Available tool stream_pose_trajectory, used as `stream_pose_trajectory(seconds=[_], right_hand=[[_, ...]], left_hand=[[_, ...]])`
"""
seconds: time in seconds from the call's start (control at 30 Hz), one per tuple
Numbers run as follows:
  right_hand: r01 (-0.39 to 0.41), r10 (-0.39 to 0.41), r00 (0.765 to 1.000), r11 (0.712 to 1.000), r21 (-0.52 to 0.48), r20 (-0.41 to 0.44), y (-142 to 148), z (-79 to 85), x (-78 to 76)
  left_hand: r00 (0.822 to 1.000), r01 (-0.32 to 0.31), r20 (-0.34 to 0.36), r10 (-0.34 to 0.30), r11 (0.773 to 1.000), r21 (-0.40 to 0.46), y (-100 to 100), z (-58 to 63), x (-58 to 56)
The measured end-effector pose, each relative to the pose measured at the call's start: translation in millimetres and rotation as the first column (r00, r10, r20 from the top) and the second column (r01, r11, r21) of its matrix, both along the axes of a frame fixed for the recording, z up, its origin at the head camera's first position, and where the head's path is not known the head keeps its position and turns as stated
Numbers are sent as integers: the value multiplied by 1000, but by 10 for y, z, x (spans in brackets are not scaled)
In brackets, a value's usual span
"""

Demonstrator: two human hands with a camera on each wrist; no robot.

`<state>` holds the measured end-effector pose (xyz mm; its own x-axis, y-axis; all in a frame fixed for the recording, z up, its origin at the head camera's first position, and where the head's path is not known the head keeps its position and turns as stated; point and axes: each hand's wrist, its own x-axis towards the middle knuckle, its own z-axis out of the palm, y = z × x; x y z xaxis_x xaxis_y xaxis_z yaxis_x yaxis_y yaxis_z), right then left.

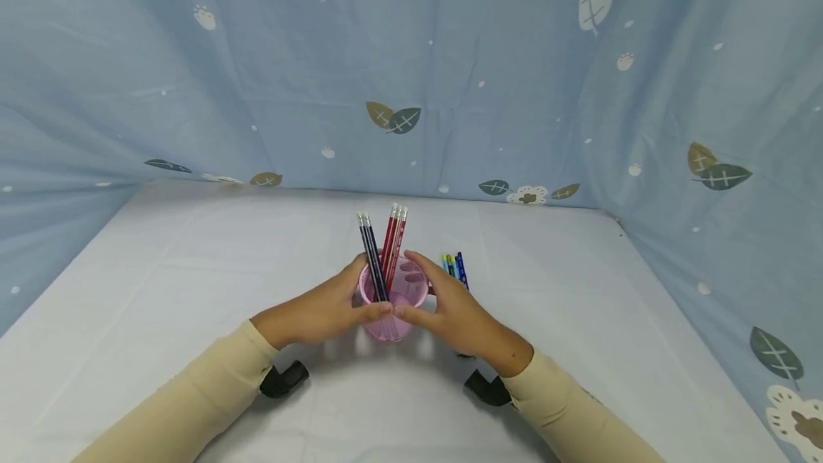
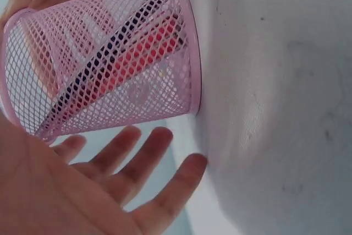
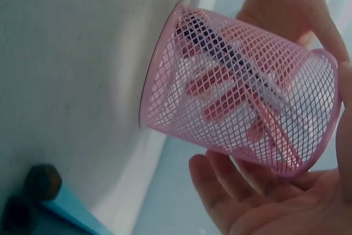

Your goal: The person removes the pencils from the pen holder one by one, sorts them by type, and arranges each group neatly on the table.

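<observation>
A pink mesh pencil holder (image 1: 386,333) stands on the white table between both hands. Dark blue pencils (image 1: 371,249) lean inside it beside several red pencils (image 1: 396,234), silver ends up. My left hand (image 1: 323,311) holds the holder from the left, its thumb at the near rim. From the right, my right hand (image 1: 455,311) curves round it, thumb also near the rim. In the left wrist view, the left fingers (image 2: 146,160) spread below the mesh holder (image 2: 121,64), partly apart from its wall. In the right wrist view, the right fingers (image 3: 236,182) reach along the holder's side.
Several blue, yellow and dark pencils (image 1: 461,269) lie on the table just beyond the right hand, which partly hides them. A blue leaf-patterned curtain (image 1: 444,77) borders the white-covered table (image 1: 225,256). Black straps (image 1: 283,379) sit at both wrists.
</observation>
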<state>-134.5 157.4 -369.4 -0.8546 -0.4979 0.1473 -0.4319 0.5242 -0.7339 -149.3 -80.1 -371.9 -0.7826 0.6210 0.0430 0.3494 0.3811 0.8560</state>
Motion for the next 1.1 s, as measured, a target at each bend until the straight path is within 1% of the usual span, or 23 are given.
stream_pose_trajectory(seconds=[0.07, 0.13, 0.2, 0.27, 0.33, 0.4, 0.47, 0.57, 0.67, 0.8, 0.97, 1.1], right_hand=[[28, -28, 1000, 999, -16, 11, -7, -3, 8], [47, -46, 999, 998, -35, 25, -17, -13, 9], [57, -55, 998, 997, -47, 40, -27, -21, 9], [56, -52, 997, 996, -66, 52, -31, -25, 11], [50, -45, 998, 995, -82, 54, -36, -33, 8], [41, -36, 998, 994, -104, 53, -42, -40, 7], [41, -36, 998, 993, -115, 47, -49, -46, 7], [54, -48, 997, 991, -119, 54, -55, -58, 11], [54, -46, 997, 991, -123, 65, -68, -63, 11], [40, -31, 997, 991, -129, 69, -74, -61, 8], [39, -29, 997, 990, -139, 77, -71, -50, 6], [33, -20, 995, 990, -139, 96, -62, -50, 8]], left_hand=[[996, -75, -48, 75, 997, 4, 21, 13, -3], [981, -166, -93, 168, 986, 31, 46, 20, -7], [955, -250, -146, 258, 966, 70, 64, 8, -20], [928, -308, -184, 325, 944, 114, 80, -14, -39], [906, -349, -205, 371, 927, 136, 89, -32, -45], [891, -376, -211, 402, 914, 152, 98, -44, -48], [883, -393, -207, 422, 904, 168, 108, -47, -47], [878, -406, -193, 438, 895, 184, 127, -57, -49], [881, -411, -168, 443, 891, 195, 134, -57, -50], [889, -403, -143, 435, 891, 207, 139, -52, -55], [891, -400, -142, 431, 894, 201, 137, -51, -58], [879, -410, -177, 443, 891, 193, 136, -52, -50]])
